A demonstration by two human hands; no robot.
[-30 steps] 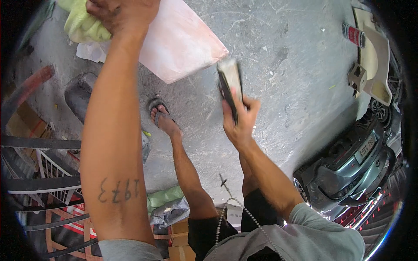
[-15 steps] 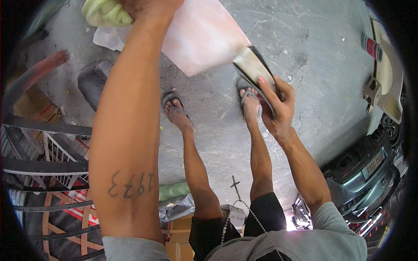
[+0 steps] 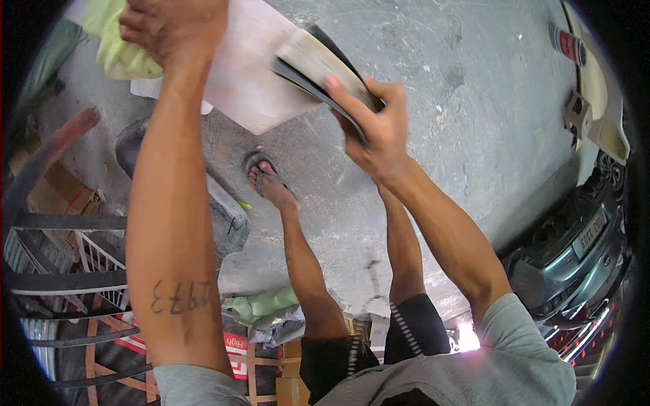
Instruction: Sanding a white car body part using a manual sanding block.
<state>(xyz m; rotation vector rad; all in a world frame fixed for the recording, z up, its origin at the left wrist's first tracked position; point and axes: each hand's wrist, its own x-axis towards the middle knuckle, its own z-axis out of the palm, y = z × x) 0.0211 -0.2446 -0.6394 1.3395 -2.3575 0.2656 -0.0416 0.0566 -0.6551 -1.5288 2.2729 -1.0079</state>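
Note:
At the upper left, my left hand (image 3: 177, 30) has its fingers curled against a bunched light-green cloth (image 3: 128, 54), which hangs over the edge of a pale pinkish-white panel (image 3: 254, 88). My right hand (image 3: 379, 125) grips a sanding block (image 3: 325, 68), a beige bar with dark sheets of sandpaper along its sides. The block is tilted and its far end overlaps the panel's right edge in this view. Whether it touches the panel I cannot tell. Motion blurs the block slightly.
My sandalled left foot (image 3: 267, 177) stands on the grey concrete floor (image 3: 460, 135). Dark curved trim pieces (image 3: 74, 281) and cardboard (image 3: 61, 183) lie at left. On the right are a car bumper (image 3: 569, 250), a can (image 3: 567, 44) and a beige car part (image 3: 609, 132).
My right hand has moved left and upward with the sanding block, over the panel's edge. My left hand and the cloth now show more fully, farther left.

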